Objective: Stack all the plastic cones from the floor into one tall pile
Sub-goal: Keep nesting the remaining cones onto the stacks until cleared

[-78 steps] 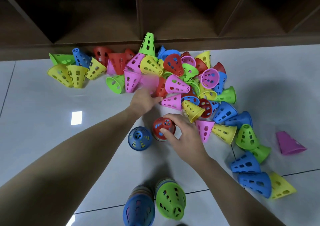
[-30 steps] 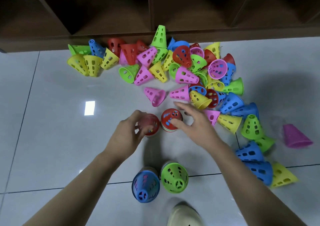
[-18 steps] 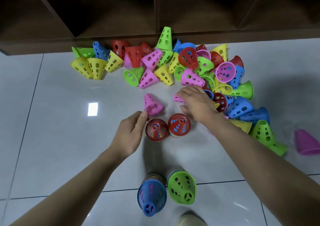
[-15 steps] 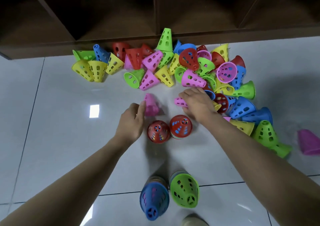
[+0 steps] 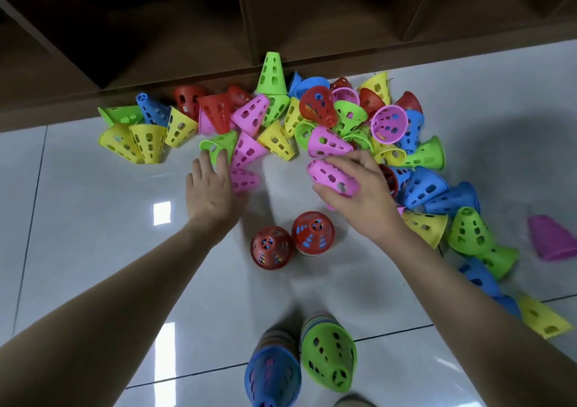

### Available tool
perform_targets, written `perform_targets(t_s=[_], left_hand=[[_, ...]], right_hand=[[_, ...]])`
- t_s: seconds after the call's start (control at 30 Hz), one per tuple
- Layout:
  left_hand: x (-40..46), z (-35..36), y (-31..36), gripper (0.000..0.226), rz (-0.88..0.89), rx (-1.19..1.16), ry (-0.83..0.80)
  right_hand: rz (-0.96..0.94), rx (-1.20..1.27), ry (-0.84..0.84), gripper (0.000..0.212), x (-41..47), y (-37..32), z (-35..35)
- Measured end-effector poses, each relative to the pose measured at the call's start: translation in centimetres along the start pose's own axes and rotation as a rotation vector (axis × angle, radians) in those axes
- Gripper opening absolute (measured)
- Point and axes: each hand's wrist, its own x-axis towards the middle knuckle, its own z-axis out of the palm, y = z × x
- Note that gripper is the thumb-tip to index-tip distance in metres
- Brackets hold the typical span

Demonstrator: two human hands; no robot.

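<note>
The right hand (image 5: 359, 191) has its fingers and thumb curled round a pink cone (image 5: 332, 177), which lies on its side in the grip, just beyond the two red-topped stacks. The left hand (image 5: 210, 188) reaches with its fingers stretched forward, the fingertips (image 5: 222, 157) touching the rim of a green cone (image 5: 218, 147) lying on its side; a blurred pink cone (image 5: 245, 180) sits against the thumb side of this hand, and whether the thumb holds it I cannot tell, since the view there is smeared.

The two red-topped stacks (image 5: 292, 239) stand upright side by side, touching, on the pale tiled floor (image 5: 93, 235), between the two forearms. Nearer the person than these stand two more stacks, one topped in blue (image 5: 273, 375) and one topped in green (image 5: 329, 353), also side by side.

Beyond the red-topped stacks the loose cones (image 5: 312, 119) lie jumbled in red, yellow, green, blue and pink, most tipped over, up against the foot of a dark wooden shelf unit (image 5: 249, 32). One green cone (image 5: 271, 74) stands upright at the shelf's edge. The scatter trails round to the right of the red-topped stacks, where a lone purple cone (image 5: 551, 239) lies apart from the rest.
</note>
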Motion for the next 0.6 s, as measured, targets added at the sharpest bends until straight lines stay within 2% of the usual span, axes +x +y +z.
perform_targets(t_s=[0.1, 0.23, 0.4, 0.6], left_hand=[[0.3, 0.3, -0.8, 0.075, 0.111, 0.053, -0.018], [-0.3, 0.7, -1.1, 0.055, 0.156, 0.034, -0.044], [-0.8, 0.4, -1.4, 0.05, 0.205, 0.166, -0.124], [-0.5, 0.4, -1.3, 0.052, 0.202, 0.23, -0.178]], right_hand=[[0.042, 0.158, 0.045, 0.047, -1.3, -2.0, -0.9], [-0.026, 0.262, 0.053, 0.036, -3.1, -4.0, -1.5], [-0.044, 0.257, -0.023, 0.041, -4.9, -3.1, -0.2], [0.005, 0.099, -0.155, 0.044, -6.3, -1.8, 1.0]])
